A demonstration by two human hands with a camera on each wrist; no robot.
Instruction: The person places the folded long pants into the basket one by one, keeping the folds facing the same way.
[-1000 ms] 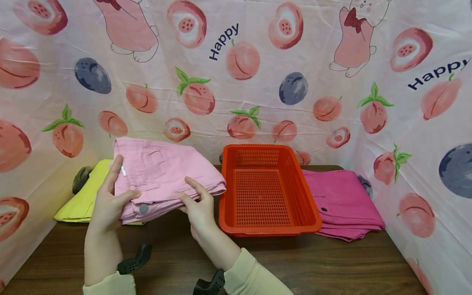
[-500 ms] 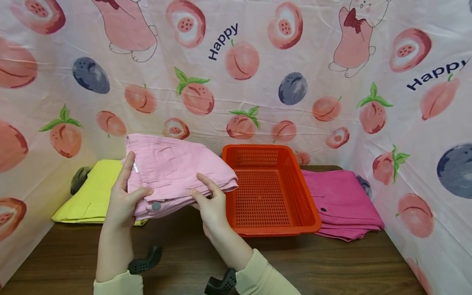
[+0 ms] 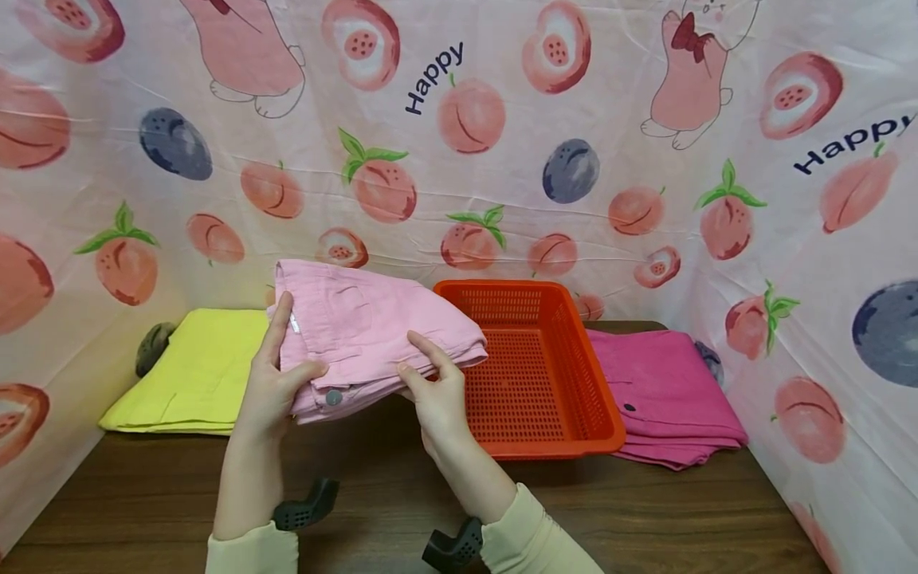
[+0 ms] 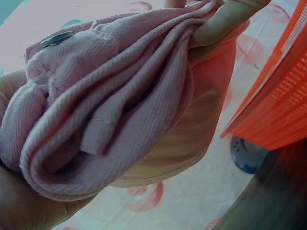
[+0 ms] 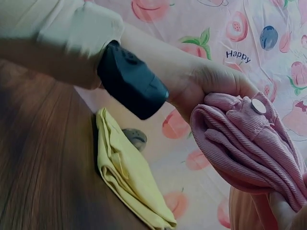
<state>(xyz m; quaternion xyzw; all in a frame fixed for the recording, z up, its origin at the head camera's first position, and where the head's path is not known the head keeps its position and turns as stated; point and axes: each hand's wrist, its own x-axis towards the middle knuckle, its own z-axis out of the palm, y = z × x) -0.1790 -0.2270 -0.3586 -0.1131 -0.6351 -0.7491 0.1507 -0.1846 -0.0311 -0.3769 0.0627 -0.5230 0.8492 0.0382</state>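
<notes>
Folded pink pants (image 3: 366,319) with a metal button hang in the air between both hands, tilted down toward the front. My left hand (image 3: 276,383) grips their left end, thumb on top near the button. On the lower right edge, my right hand (image 3: 443,399) pinches the folded layers. Stacked folds of the pants (image 4: 120,96) fill the left wrist view, and the round button shows on the pants (image 5: 244,148) in the right wrist view. Their right corner overlaps the left side of an orange basket (image 3: 527,451) in the head view.
Left of the hands, folded yellow pants (image 3: 194,367) lie on the wooden table (image 3: 645,518). Folded magenta pants (image 3: 667,399) lie right of the basket. Dark rounded objects (image 3: 154,349) sit behind the yellow pants. A fruit-print cloth (image 3: 473,183) encloses the back and sides.
Both hands have carried the pink pants to the right, over toward the basket. More of the yellow pants is now uncovered. The basket and magenta pants have stayed put.
</notes>
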